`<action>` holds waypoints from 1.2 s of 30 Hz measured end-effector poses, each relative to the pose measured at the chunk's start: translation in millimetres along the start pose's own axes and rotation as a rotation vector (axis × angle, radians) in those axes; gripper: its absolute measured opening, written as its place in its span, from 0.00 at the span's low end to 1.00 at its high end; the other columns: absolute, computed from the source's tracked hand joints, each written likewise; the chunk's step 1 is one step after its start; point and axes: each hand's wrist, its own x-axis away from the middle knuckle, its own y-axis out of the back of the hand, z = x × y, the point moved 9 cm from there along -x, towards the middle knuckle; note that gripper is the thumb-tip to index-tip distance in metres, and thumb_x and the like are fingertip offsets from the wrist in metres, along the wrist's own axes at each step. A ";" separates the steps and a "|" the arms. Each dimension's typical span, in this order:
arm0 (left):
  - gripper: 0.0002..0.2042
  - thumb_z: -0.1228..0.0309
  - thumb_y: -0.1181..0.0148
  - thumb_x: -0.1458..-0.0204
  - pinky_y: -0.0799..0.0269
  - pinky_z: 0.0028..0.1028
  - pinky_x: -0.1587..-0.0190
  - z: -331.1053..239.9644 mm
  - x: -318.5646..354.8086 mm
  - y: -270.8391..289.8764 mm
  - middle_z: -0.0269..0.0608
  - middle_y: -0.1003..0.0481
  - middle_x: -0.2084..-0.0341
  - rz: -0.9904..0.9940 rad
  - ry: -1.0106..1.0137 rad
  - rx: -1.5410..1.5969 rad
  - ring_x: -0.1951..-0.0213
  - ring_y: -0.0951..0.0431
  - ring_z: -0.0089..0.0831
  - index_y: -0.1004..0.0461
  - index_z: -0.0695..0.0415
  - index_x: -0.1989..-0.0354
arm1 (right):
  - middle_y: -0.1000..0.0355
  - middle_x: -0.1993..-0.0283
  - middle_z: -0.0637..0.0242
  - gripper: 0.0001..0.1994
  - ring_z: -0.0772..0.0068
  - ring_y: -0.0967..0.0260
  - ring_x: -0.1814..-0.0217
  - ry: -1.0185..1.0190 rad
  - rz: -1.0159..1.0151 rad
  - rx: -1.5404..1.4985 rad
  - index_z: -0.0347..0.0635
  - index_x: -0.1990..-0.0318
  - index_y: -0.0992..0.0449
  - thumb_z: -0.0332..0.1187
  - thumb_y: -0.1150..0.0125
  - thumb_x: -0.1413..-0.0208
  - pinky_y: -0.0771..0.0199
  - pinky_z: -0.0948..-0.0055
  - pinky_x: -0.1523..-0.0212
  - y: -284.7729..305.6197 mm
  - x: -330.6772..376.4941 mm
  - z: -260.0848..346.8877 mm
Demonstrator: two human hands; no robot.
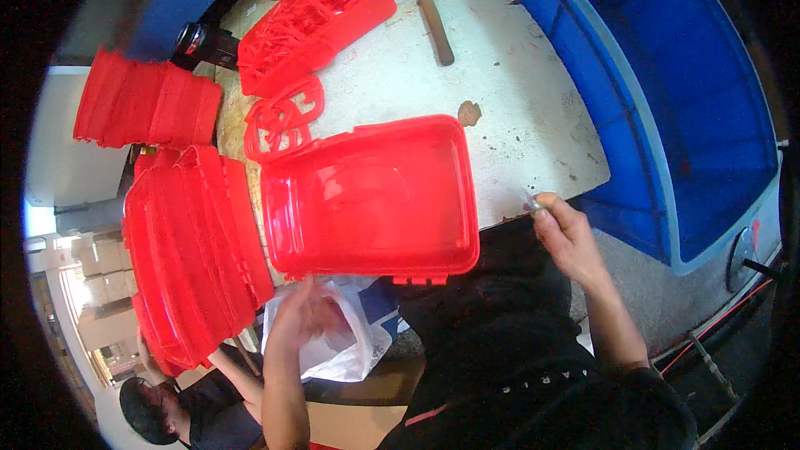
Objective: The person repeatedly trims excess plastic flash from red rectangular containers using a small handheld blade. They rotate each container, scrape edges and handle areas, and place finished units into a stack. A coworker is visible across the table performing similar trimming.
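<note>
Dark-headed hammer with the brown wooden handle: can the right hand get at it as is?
Likely yes: the pale, stained tabletop between the bare right hand and the hammer looks unobstructed. That hand pinches a small, slim grey tool, though, so it may need freeing first.

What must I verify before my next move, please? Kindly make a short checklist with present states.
1. Tool secure in right hand: ok, pinched between thumb and finger.
2. Tool apart from the front bin: ok, it is off to the right.
3. Bin with open side up: ok.
4. Left hand firmly on bin: cannot tell, it is blurred near the lower rim.
5. Hammer apart from bin: ok.
6. Loose red pieces away from bin: not ok, they lie close beside it.
</note>
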 end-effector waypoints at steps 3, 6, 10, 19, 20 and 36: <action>0.16 0.58 0.43 0.39 0.27 0.29 0.74 -27.9 34.9 -37.0 0.46 0.18 0.74 0.038 -0.105 -0.782 0.76 0.18 0.33 0.19 0.60 0.62 | 0.34 0.76 0.71 0.09 0.80 0.37 0.73 0.030 0.056 -0.022 0.39 0.57 0.27 0.35 0.50 0.32 0.34 0.74 0.69 -11.1 -18.1 13.7; 0.09 0.69 0.39 0.42 0.23 0.29 0.64 -124.6 50.1 -99.2 0.47 0.18 0.68 -0.280 -0.885 -1.028 0.69 0.17 0.35 0.19 0.62 0.61 | 0.35 0.77 0.71 0.14 0.81 0.38 0.74 0.051 0.068 -0.056 0.38 0.62 0.27 0.38 0.53 0.30 0.35 0.74 0.71 -26.4 -44.4 28.2; 0.15 0.66 0.35 0.44 0.30 0.38 0.43 -220.7 -3.5 -165.7 0.51 0.21 0.55 -0.503 -1.515 -1.124 0.50 0.22 0.45 0.22 0.61 0.53 | 0.36 0.77 0.75 0.17 0.83 0.41 0.74 -0.041 0.039 -0.193 0.39 0.65 0.27 0.41 0.54 0.29 0.38 0.76 0.71 -48.0 -70.8 26.3; 0.22 0.49 0.40 0.43 0.28 0.39 0.66 -224.4 -80.3 -196.0 0.47 0.22 0.74 -0.638 -1.418 -1.494 0.71 0.21 0.43 0.22 0.60 0.70 | 0.37 0.74 0.78 0.16 0.84 0.43 0.70 -0.021 -0.024 -0.220 0.38 0.64 0.28 0.41 0.53 0.29 0.38 0.77 0.68 -64.8 -84.3 17.1; 0.22 0.49 0.40 0.43 0.28 0.39 0.68 -224.4 -81.0 -194.9 0.47 0.22 0.74 -0.653 -1.390 -1.499 0.72 0.21 0.43 0.23 0.60 0.71 | 0.37 0.74 0.77 0.16 0.84 0.43 0.70 -0.017 -0.025 -0.212 0.38 0.64 0.28 0.41 0.53 0.29 0.38 0.77 0.67 -65.3 -83.4 16.3; 0.26 0.43 0.44 0.42 0.29 0.37 0.77 -227.6 -84.1 -192.4 0.45 0.22 0.77 -0.721 -1.373 -1.493 0.77 0.21 0.42 0.21 0.59 0.70 | 0.40 0.77 0.75 0.14 0.82 0.41 0.74 -0.116 0.106 -0.154 0.39 0.66 0.31 0.37 0.54 0.29 0.36 0.76 0.72 -72.4 -2.2 -10.9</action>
